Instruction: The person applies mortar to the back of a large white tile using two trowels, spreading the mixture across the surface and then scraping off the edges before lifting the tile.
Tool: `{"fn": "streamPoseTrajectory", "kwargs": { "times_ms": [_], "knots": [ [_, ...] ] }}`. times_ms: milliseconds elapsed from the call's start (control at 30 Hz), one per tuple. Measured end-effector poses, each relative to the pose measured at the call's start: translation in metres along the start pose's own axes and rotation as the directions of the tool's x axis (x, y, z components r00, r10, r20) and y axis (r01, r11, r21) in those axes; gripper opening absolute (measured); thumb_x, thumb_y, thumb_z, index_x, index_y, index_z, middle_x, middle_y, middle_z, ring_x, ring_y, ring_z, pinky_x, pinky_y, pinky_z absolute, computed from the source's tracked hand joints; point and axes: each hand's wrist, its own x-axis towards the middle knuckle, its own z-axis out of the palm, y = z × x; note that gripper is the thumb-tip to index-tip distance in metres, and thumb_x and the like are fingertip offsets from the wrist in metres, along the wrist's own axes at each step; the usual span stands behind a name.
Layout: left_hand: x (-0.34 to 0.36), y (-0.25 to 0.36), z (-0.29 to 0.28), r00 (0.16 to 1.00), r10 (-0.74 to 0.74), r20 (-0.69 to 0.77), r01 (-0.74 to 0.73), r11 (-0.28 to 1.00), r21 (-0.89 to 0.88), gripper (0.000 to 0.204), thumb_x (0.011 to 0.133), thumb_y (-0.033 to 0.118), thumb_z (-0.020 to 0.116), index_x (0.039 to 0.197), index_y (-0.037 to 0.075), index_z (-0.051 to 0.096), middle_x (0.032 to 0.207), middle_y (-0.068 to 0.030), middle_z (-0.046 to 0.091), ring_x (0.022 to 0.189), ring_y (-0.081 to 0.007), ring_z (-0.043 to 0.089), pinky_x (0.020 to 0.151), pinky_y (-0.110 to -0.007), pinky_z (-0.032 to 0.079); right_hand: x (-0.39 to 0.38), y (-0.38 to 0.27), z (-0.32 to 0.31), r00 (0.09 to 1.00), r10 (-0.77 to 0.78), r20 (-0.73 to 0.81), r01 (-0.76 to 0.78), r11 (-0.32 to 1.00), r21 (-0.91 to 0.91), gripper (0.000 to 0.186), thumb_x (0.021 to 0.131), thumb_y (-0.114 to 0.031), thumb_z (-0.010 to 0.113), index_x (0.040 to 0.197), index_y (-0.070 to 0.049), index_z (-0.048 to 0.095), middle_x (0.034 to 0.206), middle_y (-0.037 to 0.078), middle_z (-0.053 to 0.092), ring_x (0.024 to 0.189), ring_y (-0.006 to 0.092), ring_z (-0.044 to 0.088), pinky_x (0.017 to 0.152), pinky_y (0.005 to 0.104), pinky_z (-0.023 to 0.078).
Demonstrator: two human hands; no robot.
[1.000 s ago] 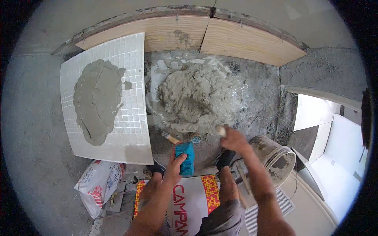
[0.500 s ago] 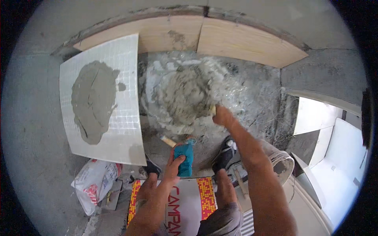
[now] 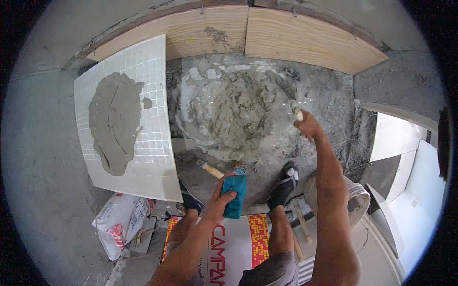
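Currently, my right hand (image 3: 309, 125) is closed in a fist around the pale, rounded handle (image 3: 299, 114) of a tool, at the right edge of a broad, lumpy heap of wet grey mortar (image 3: 243, 105). The tool's far end is too indistinct for me to tell its shape. My left hand (image 3: 222, 201) is nearer to me, its fingers and thumb curled around a teal, rectangular, soft-looking block (image 3: 234, 196), between my two dark shoes (image 3: 282, 186). A light wooden stick (image 3: 210, 169) pokes out just beyond that hand, on the left; I can't tell whether I'm gripping it too.

To the left of the heap lies a large white panel with a raised grid (image 3: 155, 114), and a smooth grey patch of mortar (image 3: 114, 124) is spread over it. Near the panel's near edge sits a white bag with red markings (image 3: 117, 226). Two pale plywood boards (image 3: 310, 40) stand along the far side, and a mortar-smeared bucket (image 3: 359, 202) rests on the right, beyond my forearm.
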Motion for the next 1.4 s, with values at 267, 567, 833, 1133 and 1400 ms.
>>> {"fn": "streamPoseTrajectory", "kwargs": {
  "times_ms": [267, 567, 833, 1133, 1400],
  "knots": [
    [0.001, 0.008, 0.008, 0.999, -0.014, 0.035, 0.013, 1.000, 0.020, 0.061, 0.087, 0.015, 0.062, 0.143, 0.024, 0.042, 0.124, -0.0072, 0.051, 0.104, -0.0216, 0.056, 0.086, -0.038, 0.052, 0.020, -0.042, 0.053, 0.970, 0.022, 0.243, -0.059, 0.987, 0.148, 0.042, 0.078, -0.015, 0.062, 0.114, 0.006, 0.056, 0.077, 0.013, 0.064, 0.053, 0.0203, 0.060, 0.049, 0.0366, 0.049],
    [0.006, -0.002, 0.011, 1.000, 0.008, 0.018, -0.009, 0.998, 0.054, 0.065, 0.081, 0.017, 0.064, 0.142, 0.021, 0.042, 0.125, -0.0079, 0.054, 0.100, -0.0241, 0.060, 0.079, -0.039, 0.056, -0.084, -0.034, 0.019, 0.997, -0.075, -0.004, 0.061, 0.835, -0.547, 0.048, 0.080, -0.022, 0.065, 0.124, -0.009, 0.051, 0.092, 0.022, 0.069, 0.086, 0.0401, 0.067, 0.077, 0.0507, 0.053],
    [0.014, -0.006, 0.006, 0.999, 0.024, 0.044, -0.027, 0.998, 0.061, 0.068, 0.079, 0.017, 0.064, 0.143, 0.022, 0.041, 0.123, -0.0093, 0.055, 0.097, -0.0248, 0.061, 0.077, -0.039, 0.056, -0.020, 0.045, 0.003, 0.941, -0.098, -0.324, 0.030, 0.978, -0.207, 0.033, 0.075, -0.016, 0.062, 0.106, -0.005, 0.062, 0.087, 0.023, 0.067, 0.077, 0.0362, 0.068, 0.069, 0.0487, 0.052],
    [0.011, 0.003, 0.001, 0.999, 0.017, 0.031, -0.017, 1.000, -0.015, 0.072, 0.079, 0.022, 0.066, 0.145, 0.021, 0.038, 0.120, -0.0096, 0.055, 0.094, -0.0236, 0.061, 0.075, -0.038, 0.056, -0.031, -0.005, 0.151, 0.950, 0.149, 0.273, -0.297, 0.692, 0.658, 0.014, 0.081, -0.013, 0.065, 0.079, -0.002, 0.055, 0.070, 0.006, 0.061, 0.060, 0.0144, 0.059, 0.044, 0.0345, 0.045],
    [-0.005, 0.025, -0.010, 0.999, 0.031, 0.041, -0.029, 0.998, -0.048, 0.070, 0.079, 0.020, 0.065, 0.144, 0.019, 0.039, 0.124, -0.0083, 0.053, 0.102, -0.0225, 0.058, 0.085, -0.037, 0.051, -0.083, -0.121, 0.171, 0.990, 0.082, -0.110, -0.100, 0.980, -0.169, 0.054, 0.081, -0.021, 0.066, 0.126, 0.002, 0.045, 0.091, 0.027, 0.067, 0.087, 0.0437, 0.066, 0.076, 0.0525, 0.052]
  ]
}}
